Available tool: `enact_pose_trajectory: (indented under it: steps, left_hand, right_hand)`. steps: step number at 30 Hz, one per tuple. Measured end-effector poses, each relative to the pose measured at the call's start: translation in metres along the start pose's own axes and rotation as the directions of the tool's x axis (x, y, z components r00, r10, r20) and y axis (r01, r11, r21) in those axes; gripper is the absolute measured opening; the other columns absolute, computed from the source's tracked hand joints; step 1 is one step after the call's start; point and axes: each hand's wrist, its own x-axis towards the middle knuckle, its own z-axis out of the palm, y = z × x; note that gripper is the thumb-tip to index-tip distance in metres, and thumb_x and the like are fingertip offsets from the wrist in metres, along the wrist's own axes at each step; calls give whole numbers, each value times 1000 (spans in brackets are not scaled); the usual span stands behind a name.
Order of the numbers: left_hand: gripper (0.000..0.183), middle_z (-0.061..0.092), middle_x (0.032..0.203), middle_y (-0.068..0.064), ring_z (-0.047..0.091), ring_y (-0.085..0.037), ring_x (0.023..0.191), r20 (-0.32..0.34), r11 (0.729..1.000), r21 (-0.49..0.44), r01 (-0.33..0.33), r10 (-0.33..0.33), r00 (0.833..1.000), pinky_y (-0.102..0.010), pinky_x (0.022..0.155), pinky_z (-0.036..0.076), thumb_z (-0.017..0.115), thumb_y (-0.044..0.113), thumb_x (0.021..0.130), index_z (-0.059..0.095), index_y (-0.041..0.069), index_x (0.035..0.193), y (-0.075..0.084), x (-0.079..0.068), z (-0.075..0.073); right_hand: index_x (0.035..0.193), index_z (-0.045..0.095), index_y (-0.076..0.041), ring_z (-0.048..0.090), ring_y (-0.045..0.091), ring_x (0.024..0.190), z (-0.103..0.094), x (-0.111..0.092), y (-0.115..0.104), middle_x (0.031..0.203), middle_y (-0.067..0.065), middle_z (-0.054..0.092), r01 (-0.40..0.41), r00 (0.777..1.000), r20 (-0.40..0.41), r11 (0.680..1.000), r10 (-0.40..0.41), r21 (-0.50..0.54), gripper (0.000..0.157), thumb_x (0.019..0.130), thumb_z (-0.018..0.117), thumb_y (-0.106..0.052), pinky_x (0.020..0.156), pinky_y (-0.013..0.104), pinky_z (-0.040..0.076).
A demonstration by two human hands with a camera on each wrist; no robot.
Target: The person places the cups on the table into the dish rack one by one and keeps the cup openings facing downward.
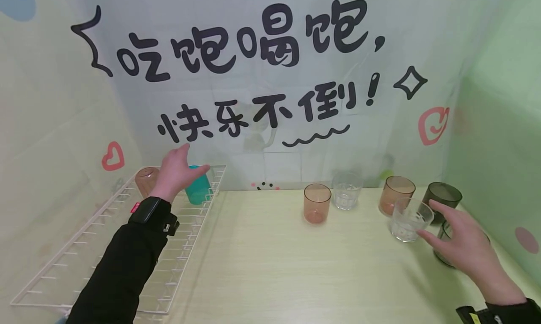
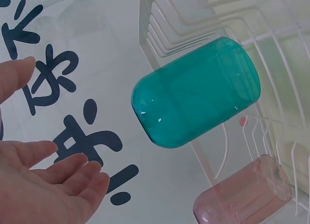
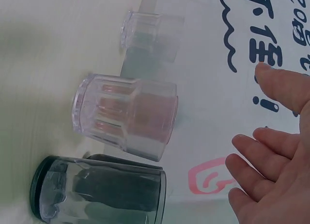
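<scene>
At the far end of a white wire rack [image 1: 177, 272], my left hand [image 1: 175, 173] hovers with thumb and fingers spread, above a teal cup [image 1: 197, 192]. The left wrist view shows that cup [image 2: 193, 95] upside down in the rack, apart from my fingers. Beside it leans a pinkish-brown cup [image 2: 244, 195], also inverted. On the right, my right hand [image 1: 469, 242] is spread with nothing in it, nearest a clear ribbed glass [image 1: 407, 225]. In the right wrist view, the clear glass [image 3: 126, 115] stands upright, away from the fingers. My hand partly hides a dark greenish glass [image 1: 444, 235].
Behind the clear glass stand an amber glass [image 1: 397, 195] and a dark grey glass [image 1: 444, 195]. Another amber glass [image 1: 317, 206] and a clear glass [image 1: 346, 192] stand near the back middle of the pale table [image 1: 287, 267]. Printed cloth walls border the table.
</scene>
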Motion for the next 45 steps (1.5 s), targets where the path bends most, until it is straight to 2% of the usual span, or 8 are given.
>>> enact_pose_trajectory:
  steps: [12,23,34,39,42,45]
  left_hand:
    - [91,32,140,-27,27,-42,127,7,999,-7,-35,35,999,-54,103,27,60,50,81,22,-4,144,7,-7,-1]
    - [89,32,140,-26,28,-41,127,20,997,13,-81,80,997,-54,103,28,62,48,80,23,-1,144,19,-14,4]
    - [91,34,139,-25,30,-40,127,27,991,33,-132,132,991,-52,104,27,66,48,77,26,0,143,28,-18,10]
    - [90,33,140,-25,30,-40,128,38,988,34,-152,150,988,-52,104,27,66,47,76,27,0,143,34,-21,10]
    - [90,34,140,-25,30,-40,127,49,985,37,-167,165,985,-52,104,27,66,46,76,27,0,143,37,-24,10]
    - [90,35,139,-25,31,-40,127,54,982,48,-184,182,982,-51,104,27,66,46,76,28,-1,143,40,-25,11]
  right_hand:
    - [135,36,7,38,51,110,1,-7,20,126,32,44,-60,998,19,997,61,-50,78,77,70,-33,88,64,30]
    - [130,38,10,39,51,106,6,-14,36,121,35,45,-93,994,49,985,101,-142,80,76,70,-40,85,64,33]
    - [125,46,4,44,50,98,11,-19,48,114,33,50,-79,995,42,976,89,-201,75,69,74,-38,79,63,37]
    - [120,47,6,46,49,98,13,-23,49,112,32,52,-54,998,20,973,60,-226,73,66,76,-34,80,61,38]
    - [113,49,8,49,47,92,14,-25,50,106,30,54,-24,1000,2,968,25,-248,68,64,77,-31,77,58,39]
    - [101,52,5,52,42,78,14,-26,51,92,25,57,-4,1000,1,962,4,-273,59,62,77,-30,66,53,42]
